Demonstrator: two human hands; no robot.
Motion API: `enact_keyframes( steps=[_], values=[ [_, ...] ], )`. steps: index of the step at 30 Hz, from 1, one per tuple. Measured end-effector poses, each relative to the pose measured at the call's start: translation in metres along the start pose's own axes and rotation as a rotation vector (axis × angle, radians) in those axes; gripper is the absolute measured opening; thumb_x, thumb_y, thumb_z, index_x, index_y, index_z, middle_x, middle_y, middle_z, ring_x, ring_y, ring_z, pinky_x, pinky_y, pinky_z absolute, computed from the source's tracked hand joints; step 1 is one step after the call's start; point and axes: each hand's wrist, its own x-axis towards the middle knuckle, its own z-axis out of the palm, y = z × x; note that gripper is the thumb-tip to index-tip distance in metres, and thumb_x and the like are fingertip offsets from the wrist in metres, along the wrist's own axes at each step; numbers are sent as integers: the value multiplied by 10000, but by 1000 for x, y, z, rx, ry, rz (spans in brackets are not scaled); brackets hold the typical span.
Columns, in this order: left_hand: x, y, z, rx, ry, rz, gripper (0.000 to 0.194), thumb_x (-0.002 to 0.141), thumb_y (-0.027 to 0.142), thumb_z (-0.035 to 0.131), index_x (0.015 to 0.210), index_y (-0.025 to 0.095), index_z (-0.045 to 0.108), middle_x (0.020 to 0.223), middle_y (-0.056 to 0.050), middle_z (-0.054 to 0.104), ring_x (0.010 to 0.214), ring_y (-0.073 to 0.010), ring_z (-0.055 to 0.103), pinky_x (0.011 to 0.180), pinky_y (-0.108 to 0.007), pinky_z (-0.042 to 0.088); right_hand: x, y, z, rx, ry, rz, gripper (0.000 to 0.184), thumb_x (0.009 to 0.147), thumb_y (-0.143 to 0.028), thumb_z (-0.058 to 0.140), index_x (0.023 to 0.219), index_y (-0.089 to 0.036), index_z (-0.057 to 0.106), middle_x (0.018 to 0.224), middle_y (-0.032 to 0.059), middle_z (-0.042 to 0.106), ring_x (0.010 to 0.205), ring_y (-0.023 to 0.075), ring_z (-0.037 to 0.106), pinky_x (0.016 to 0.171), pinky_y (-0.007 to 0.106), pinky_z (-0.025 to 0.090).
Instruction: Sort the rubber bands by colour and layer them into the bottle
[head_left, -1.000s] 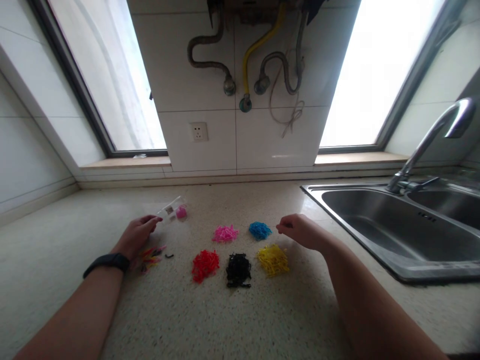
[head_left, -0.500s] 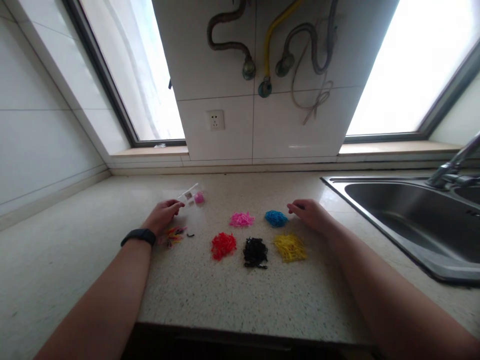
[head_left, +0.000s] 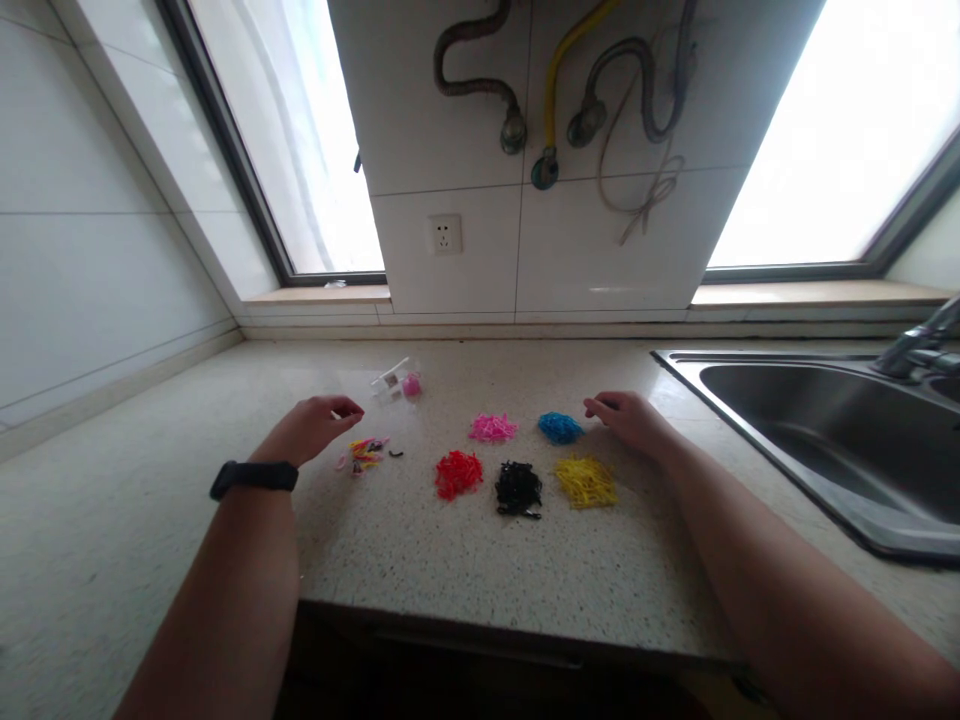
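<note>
Left hand [head_left: 313,424], near one mixed pile [head_left: 367,455], has apparently released one container [head_left: 391,381].

On surface [head_left: 465,575]: near row, left to right, front-left pile [head_left: 458,475], middle pile [head_left: 517,488], front-right pile [head_left: 586,482]. Behind: back-left pile [head_left: 493,428], back-right pile [head_left: 560,428]. Left of all five, heap [head_left: 366,455]; loose piece [head_left: 396,454] just right of it. Container [head_left: 390,379] behind heap. Sink [head_left: 795,420] at right, set in surface.
</note>
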Motion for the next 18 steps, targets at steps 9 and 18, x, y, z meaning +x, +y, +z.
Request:
enact_keyframes(
  steps=[9,18],
  values=[
    [-13,-3,1,-124,-183,-190,285,590,476,779,742,236,801,693,-65,729,638,-245,628,587,-303,415,0,-3,-1,3,-24,14,515,868,-607,491,810,-167,752,586,16,559,541,152,462,550,299,334],
    [-10,-4,4,-150,-161,-134,267,643,475,749,734,230,804,763,-69,755,752,-265,654,705,-327,449,0,-1,0,-1,-39,21,490,879,-576,481,841,-170,753,619,18,574,555,153,473,559,302,345]
  ],
)
